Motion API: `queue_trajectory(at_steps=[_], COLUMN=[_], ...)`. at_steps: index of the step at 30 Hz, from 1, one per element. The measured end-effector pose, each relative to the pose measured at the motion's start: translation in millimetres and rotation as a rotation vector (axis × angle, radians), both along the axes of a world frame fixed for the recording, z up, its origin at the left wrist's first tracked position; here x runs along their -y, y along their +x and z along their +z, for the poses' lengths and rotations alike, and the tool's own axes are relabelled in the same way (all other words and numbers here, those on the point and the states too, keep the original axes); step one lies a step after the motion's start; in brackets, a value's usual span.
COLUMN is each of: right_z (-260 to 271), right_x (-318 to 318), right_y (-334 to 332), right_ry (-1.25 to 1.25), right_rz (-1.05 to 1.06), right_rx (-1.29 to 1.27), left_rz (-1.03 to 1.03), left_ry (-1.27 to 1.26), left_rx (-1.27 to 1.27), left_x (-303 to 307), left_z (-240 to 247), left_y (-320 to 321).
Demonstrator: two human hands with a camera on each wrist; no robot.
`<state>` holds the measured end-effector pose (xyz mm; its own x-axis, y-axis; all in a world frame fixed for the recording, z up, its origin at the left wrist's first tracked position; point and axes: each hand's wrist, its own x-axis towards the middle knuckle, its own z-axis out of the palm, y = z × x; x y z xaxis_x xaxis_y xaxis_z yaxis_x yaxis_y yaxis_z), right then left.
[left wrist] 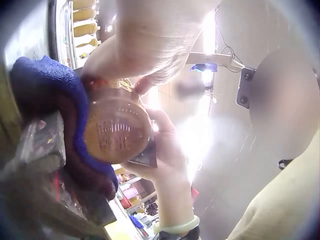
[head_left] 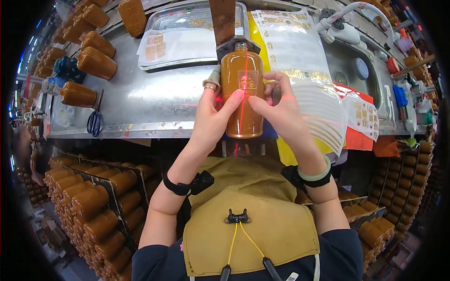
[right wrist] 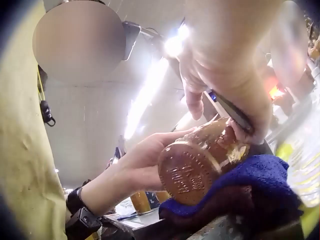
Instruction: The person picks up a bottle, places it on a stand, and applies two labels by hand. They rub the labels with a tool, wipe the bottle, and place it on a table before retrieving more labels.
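Note:
A brown glazed bottle (head_left: 242, 122) lies with its neck away from me and its embossed base (left wrist: 117, 131) towards me, on a blue cloth (right wrist: 260, 175). On its upper side is a square gold label (head_left: 247, 79), crossed by red laser lines. My left hand (head_left: 212, 112) grips the bottle's left side, thumb over the top below the label; a cloth cover wraps one fingertip. My right hand (head_left: 283, 105) is at the other side, its thumb touching the bottle near the label and its other fingers loosely bent, lifted beside it.
A dark metal stop (head_left: 226, 49) stands at the bottle's neck. Transfer sheets (head_left: 297, 51) lie right, near a sink (head_left: 347, 61); a metal tray (head_left: 161, 28) holds papers. Scissors (head_left: 94, 117) and several brown bottles (head_left: 97, 63) are on the left. More bottles (head_left: 89, 201) fill crates below.

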<state>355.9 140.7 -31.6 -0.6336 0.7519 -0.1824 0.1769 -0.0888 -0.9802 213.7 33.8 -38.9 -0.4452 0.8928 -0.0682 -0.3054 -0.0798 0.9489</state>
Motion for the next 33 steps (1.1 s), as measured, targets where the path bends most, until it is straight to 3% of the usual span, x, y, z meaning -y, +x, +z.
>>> queue_trajectory(at_steps=[16, 25, 30, 32, 33], right_z=[-3.9, 1.5, 3.0, 2.9, 4.7], right_x=[10.2, -9.1, -6.0, -6.0, -7.7], right_y=[-3.4, 14.4, 7.5, 6.4, 6.3], right_ry=[0.024, -0.387, -0.201, -0.188, -0.178], right_rz=[-0.065, 0.047, 0.019, 0.02, 0.028], right_rx=[-0.08, -0.285, -0.167, -0.168, -0.155], left_rz=[0.006, -0.032, -0.014, 0.014, 0.022], left_ry=[-0.015, 0.005, 0.002, -0.082, -0.075], left_rx=[0.025, 0.136, 0.19, -0.078, -0.064], left_x=[1.4, 1.8, -3.8, -3.9, -4.8], left_z=[0.0, -1.0, 5.9, 6.4, 4.7], left_y=[0.2, -8.0, -5.0, -1.3, -2.6])
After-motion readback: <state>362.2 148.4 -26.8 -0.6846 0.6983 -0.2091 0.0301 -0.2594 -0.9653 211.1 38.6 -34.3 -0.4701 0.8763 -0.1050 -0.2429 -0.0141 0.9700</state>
